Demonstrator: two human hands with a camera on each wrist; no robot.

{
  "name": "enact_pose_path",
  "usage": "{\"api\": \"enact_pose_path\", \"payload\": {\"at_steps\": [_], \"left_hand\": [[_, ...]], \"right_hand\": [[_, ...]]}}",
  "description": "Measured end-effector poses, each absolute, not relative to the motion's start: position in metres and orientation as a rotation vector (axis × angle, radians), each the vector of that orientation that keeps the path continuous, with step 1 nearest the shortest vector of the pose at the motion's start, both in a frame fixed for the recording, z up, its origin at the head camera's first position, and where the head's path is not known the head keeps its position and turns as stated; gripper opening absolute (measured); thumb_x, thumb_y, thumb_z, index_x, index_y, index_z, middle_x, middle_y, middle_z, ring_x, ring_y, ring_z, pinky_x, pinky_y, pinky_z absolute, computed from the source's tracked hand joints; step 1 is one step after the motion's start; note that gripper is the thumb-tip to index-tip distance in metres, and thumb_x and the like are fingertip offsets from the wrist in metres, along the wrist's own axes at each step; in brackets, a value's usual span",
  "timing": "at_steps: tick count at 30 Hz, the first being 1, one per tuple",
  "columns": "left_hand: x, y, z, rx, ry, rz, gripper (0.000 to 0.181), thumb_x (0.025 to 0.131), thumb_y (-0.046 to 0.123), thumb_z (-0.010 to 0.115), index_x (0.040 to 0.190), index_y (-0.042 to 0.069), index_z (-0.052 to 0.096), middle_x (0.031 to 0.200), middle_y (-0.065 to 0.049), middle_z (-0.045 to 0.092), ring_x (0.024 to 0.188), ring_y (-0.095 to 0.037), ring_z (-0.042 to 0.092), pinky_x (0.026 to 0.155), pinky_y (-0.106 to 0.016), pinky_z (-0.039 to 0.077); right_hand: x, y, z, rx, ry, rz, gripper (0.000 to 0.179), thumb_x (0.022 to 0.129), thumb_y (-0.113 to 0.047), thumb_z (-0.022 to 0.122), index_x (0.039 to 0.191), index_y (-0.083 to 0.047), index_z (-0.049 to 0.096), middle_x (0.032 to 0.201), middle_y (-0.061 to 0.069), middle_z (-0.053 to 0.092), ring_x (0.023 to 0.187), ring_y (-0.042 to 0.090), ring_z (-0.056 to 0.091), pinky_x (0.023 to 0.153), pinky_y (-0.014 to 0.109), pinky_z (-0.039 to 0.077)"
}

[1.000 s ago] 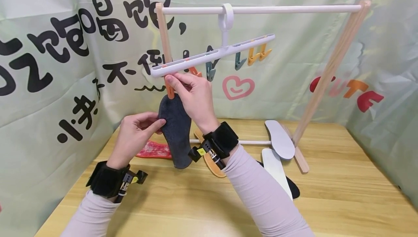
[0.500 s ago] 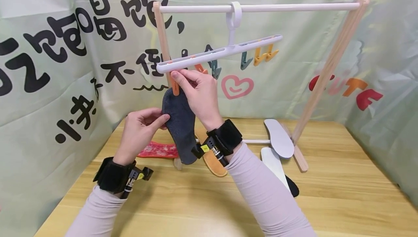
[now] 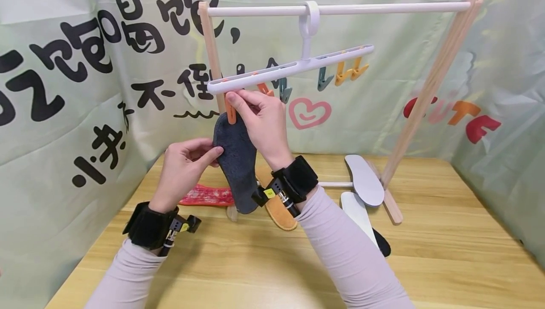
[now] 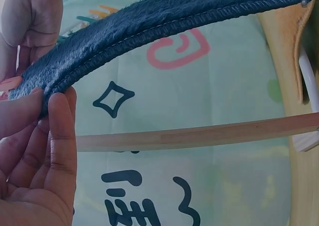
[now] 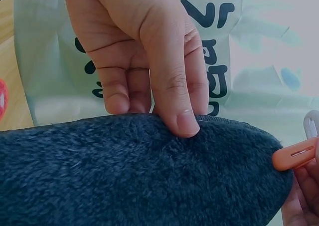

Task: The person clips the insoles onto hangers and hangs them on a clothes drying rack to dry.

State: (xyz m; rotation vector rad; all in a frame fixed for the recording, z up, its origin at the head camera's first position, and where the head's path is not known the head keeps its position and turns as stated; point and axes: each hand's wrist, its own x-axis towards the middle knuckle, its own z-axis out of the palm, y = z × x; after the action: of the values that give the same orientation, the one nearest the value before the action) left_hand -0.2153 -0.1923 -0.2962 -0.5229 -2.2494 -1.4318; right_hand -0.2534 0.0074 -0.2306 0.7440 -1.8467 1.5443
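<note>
The dark insole (image 3: pixel 235 167) is nearly upright under the white hanger (image 3: pixel 272 73), its upper end at an orange clip (image 3: pixel 231 112). The left hand (image 3: pixel 180 167) pinches its side edge; the right hand (image 3: pixel 266 127) pinches the clip. The hanger hangs on a white rod (image 3: pixel 383 8).

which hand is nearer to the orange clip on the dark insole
The right hand: its thumb and fingers pinch the upper part of the orange clip. The left hand is lower, apart from the clip, pinching the side edge of the dark insole.
</note>
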Motion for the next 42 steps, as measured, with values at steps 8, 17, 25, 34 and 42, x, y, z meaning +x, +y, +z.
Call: {"api": "enact_pose_path", "payload": {"at_steps": [8,17,25,34,42], "left_hand": [[-0.217,-0.192,-0.295,-0.507,-2.244,-1.435,0.020,0.100,0.019,0.079,0.113,0.004,0.081,0.092,-0.015,0.081,0.072,-0.009,0.076,0.070,-0.021,0.061],[-0.218,-0.193,-0.298,-0.480,-2.268,-1.443,0.022,0.100,0.019,0.079,0.114,0.002,0.079,0.097,-0.018,0.080,0.075,-0.011,0.078,0.073,-0.022,0.063],[-0.221,-0.194,-0.299,-0.457,-2.291,-1.436,0.024,0.100,0.019,0.079,0.116,0.001,0.078,0.099,-0.020,0.079,0.076,-0.007,0.076,0.072,-0.021,0.062],[-0.225,-0.195,-0.302,-0.464,-2.305,-1.419,0.023,0.100,0.021,0.078,0.116,0.004,0.078,0.101,-0.014,0.080,0.083,-0.019,0.078,0.077,-0.019,0.061],[-0.226,-0.199,-0.303,-0.455,-2.304,-1.402,0.023,0.101,0.021,0.078,0.117,0.004,0.078,0.103,-0.016,0.080,0.083,-0.014,0.077,0.079,-0.017,0.061]], "right_hand": [[-0.252,0.009,-0.231,0.733,-1.874,1.609,0.030,0.100,-0.022,0.078,0.125,-0.005,0.080,0.111,0.013,0.083,0.092,0.016,0.079,0.065,0.021,0.047],[-0.251,0.009,-0.236,0.696,-1.940,1.683,0.034,0.101,-0.027,0.078,0.128,-0.006,0.078,0.115,0.011,0.082,0.102,0.017,0.079,0.084,0.023,0.058],[-0.250,0.013,-0.241,0.704,-1.942,1.699,0.032,0.102,-0.027,0.077,0.125,-0.006,0.075,0.117,0.009,0.079,0.103,0.017,0.076,0.094,0.029,0.062],[-0.247,0.019,-0.249,0.660,-1.983,1.664,0.029,0.100,-0.027,0.079,0.123,-0.010,0.077,0.113,0.005,0.081,0.102,0.014,0.075,0.093,0.033,0.062],[-0.246,0.017,-0.255,0.654,-2.030,1.597,0.027,0.099,-0.025,0.080,0.122,-0.010,0.079,0.116,0.005,0.082,0.105,0.016,0.078,0.095,0.036,0.063]]}}
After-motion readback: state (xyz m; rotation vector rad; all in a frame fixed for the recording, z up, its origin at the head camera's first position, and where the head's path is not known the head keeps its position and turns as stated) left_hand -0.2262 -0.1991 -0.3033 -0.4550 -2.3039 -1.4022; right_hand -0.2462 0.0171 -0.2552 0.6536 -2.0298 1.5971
